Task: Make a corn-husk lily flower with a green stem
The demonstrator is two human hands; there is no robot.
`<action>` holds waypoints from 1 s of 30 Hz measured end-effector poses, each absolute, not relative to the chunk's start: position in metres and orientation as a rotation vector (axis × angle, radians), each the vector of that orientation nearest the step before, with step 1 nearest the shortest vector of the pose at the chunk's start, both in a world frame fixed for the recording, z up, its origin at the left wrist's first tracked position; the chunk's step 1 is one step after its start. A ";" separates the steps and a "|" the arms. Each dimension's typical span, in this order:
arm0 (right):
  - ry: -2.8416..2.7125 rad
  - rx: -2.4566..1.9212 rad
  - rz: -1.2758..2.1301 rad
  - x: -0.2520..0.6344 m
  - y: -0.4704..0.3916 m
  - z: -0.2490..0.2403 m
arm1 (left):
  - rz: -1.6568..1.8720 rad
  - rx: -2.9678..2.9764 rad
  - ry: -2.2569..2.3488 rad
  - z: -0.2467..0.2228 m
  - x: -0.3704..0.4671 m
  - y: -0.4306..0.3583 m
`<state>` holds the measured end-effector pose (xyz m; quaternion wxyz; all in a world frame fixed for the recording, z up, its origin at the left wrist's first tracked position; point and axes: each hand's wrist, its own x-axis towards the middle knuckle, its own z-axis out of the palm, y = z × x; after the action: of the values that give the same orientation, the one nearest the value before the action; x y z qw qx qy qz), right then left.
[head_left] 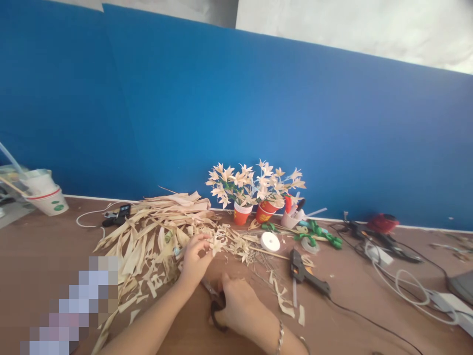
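My left hand is closed at the fingertips on a pale flower made of dried husk, just over the edge of the husk pile. Lower and to the right, my right hand is wrapped round the black handles of a pair of scissors. Their blades point up and left, low over the table and short of my left hand; whether the blades are apart is hard to make out. A heap of dried corn husks spreads beside my left forearm, with cut scraps around it.
Husk flowers stand in red paper cups against the blue partition. A white spool, green tape and a corded glue gun lie to the right. White cables trail farther right. A paper cup stands far left.
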<state>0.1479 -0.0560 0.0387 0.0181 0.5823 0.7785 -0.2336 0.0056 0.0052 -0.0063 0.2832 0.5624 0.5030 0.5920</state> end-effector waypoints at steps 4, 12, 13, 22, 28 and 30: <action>2.438 1.730 -1.225 0.162 -0.045 0.035 | 1.465 1.781 1.374 -0.005 0.010 -0.001; 2.119 2.006 -2.167 0.180 -0.007 0.031 | 1.373 2.002 1.437 -0.004 0.013 -0.005; 2.113 2.040 -2.218 0.180 -0.005 0.030 | 1.363 2.021 1.443 -0.003 0.013 -0.006; 2.413 2.177 -1.993 0.187 0.004 0.018 | 1.317 2.065 1.449 -0.004 0.015 -0.007; 2.620 2.457 -0.823 0.215 0.016 0.026 | 1.364 1.986 1.476 -0.014 0.012 -0.001; 2.560 2.437 -0.662 0.220 0.018 0.026 | 1.366 1.973 1.487 -0.016 0.012 0.000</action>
<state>0.2200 0.0177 0.0260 -0.2252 0.6603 0.6936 -0.1794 0.0116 -0.0004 -0.0159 0.1587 0.6899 0.5201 0.4778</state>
